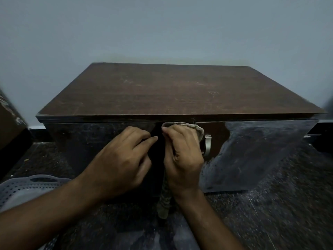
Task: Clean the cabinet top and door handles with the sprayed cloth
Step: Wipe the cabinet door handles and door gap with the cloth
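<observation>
I'm on the handles step: my right hand point(183, 156) grips the mottled grey cloth point(187, 126) bunched against the front of the dark brown wooden cabinet point(171, 91), just beside the curved silver metal door handle point(207, 144). My left hand point(122, 159), fingers curled (holding nothing I can make out), rests at the left door. Next, I judge, the cloth must wrap that handle and rub along it.

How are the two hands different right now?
The right hand grips the cloth; the left hand holds no cloth. The right hand sits beside the silver handle; the left hand is further from it, its fingers curled on the dark door. Both are at the cabinet front.
</observation>
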Demonstrator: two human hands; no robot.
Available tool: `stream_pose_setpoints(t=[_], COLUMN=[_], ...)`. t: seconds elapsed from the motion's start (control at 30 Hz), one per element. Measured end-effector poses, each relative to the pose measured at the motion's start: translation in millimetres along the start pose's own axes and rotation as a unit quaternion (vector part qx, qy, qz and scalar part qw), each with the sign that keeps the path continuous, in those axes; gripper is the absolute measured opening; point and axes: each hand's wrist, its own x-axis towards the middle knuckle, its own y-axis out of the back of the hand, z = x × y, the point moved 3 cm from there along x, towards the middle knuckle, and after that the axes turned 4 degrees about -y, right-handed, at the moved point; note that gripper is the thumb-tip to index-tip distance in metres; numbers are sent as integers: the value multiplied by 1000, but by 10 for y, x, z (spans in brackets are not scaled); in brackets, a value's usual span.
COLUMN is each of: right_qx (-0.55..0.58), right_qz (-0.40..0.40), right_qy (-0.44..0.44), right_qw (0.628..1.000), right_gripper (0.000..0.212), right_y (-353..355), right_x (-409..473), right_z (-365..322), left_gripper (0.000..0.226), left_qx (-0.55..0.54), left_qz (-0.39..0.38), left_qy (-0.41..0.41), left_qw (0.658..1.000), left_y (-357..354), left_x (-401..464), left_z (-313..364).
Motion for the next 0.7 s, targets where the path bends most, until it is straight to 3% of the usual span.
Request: stream_pose_setpoints(t=[0.13, 0.27, 0.4, 0.53, 0.7], right_qx=[9, -3, 25, 34, 28], right_qz=[5, -76, 15, -87, 10], right_qy=[-6, 59, -20, 1, -54], right_qw=[1000, 995, 999, 996, 998], right_gripper=[18, 21, 10, 13, 15], right_y=[8, -69, 43, -89, 15], right_x=[12, -3, 37, -79, -27], right_z=[-3, -51, -1, -106, -10], left_gripper=[36, 33, 35, 19, 22], left_qx=[6, 3, 6, 10, 17], left_qz=[16, 23, 21, 26, 25], left_qy=[3, 12, 18, 16, 13], left_qw=[1000, 1000, 1000, 999, 999], left_y=[48, 79, 94, 86, 88], left_x=[2, -10, 6, 52, 102], left_z=[-1, -31, -38, -36, -12])
